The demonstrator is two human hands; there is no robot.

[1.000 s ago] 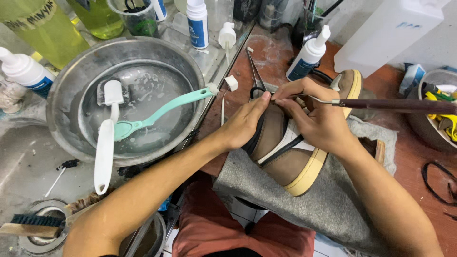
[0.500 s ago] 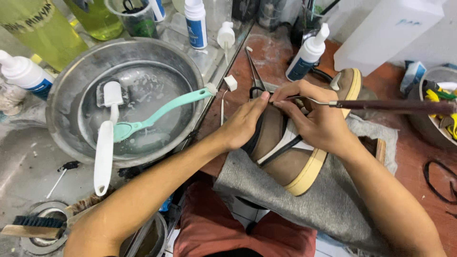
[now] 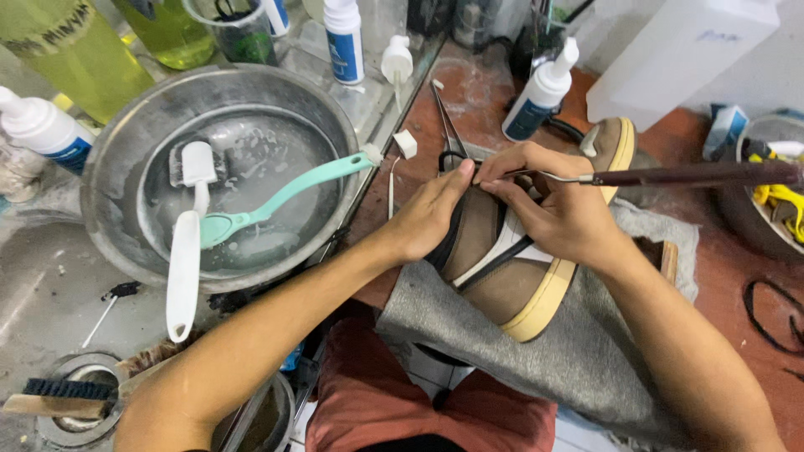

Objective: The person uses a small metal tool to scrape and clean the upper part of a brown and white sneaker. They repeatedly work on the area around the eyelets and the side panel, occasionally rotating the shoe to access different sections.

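Nothing shifted since before: right hand [image 3: 565, 213] grip closed on hooked tool [image 3: 670, 177], left hand [image 3: 431, 213] on shoe [image 3: 502, 268].

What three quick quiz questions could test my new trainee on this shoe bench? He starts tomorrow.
1. True or false: the right hand holds a hooked tool.
2. What rests under the shoe? A) grey cloth B) newspaper C) foam
3. How many brushes lie in the basin?

Key:
1. True.
2. A.
3. Two: a white brush and a teal brush. The left hand steadies the shoe.
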